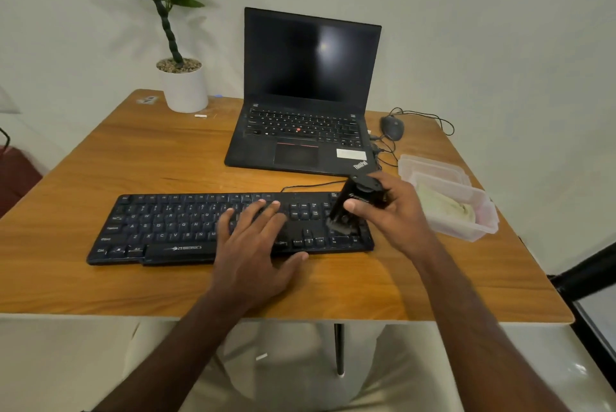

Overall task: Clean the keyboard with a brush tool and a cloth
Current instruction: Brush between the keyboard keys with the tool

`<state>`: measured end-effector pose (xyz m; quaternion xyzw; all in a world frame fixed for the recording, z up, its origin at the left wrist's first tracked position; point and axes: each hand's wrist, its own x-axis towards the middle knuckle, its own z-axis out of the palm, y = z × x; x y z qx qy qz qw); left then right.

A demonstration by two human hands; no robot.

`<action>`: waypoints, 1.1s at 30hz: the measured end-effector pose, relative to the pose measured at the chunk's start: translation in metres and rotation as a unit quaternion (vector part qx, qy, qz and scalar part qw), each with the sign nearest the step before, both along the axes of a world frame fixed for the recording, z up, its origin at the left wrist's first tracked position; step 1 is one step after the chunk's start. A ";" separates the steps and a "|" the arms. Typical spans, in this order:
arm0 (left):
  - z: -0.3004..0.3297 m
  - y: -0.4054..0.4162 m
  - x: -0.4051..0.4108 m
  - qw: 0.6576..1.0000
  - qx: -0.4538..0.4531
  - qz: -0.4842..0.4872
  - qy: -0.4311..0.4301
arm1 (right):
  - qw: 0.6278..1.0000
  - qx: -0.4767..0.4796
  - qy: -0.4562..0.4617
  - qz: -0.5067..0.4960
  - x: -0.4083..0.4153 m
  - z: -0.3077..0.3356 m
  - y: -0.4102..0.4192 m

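Left hand: flat, fingers spread, pressing on keyboard.
Right hand: grips brush tool, bristles on numeric keys.

The left hand hides the keyboard's middle keys. The brush tool's bristles blur. Near the surface's right edge, the cloth shows dimly through its container.

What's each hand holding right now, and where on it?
Right hand grips the brush tool around its upper body, bristles down. Left hand holds nothing, resting flat on the keyboard.
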<state>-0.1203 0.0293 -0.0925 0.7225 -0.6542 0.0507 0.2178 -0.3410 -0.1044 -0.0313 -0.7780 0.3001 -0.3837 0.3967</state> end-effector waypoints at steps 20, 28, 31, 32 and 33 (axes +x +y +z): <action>-0.006 0.108 0.212 0.980 0.069 0.042 0.179 | 0.986 0.037 -0.011 0.159 0.196 -0.006 0.073; -0.008 0.101 0.222 0.979 0.167 -0.036 0.108 | 0.976 0.028 0.010 0.216 0.236 -0.012 0.102; -0.005 0.101 0.223 0.974 0.169 -0.041 0.143 | 0.971 0.017 0.017 0.238 0.255 -0.012 0.117; -0.004 0.101 0.224 0.974 0.173 -0.039 0.142 | 0.968 0.008 0.023 0.248 0.260 -0.012 0.121; -0.004 0.101 0.224 0.974 0.178 -0.038 0.131 | 0.966 -0.006 0.034 0.258 0.265 -0.012 0.124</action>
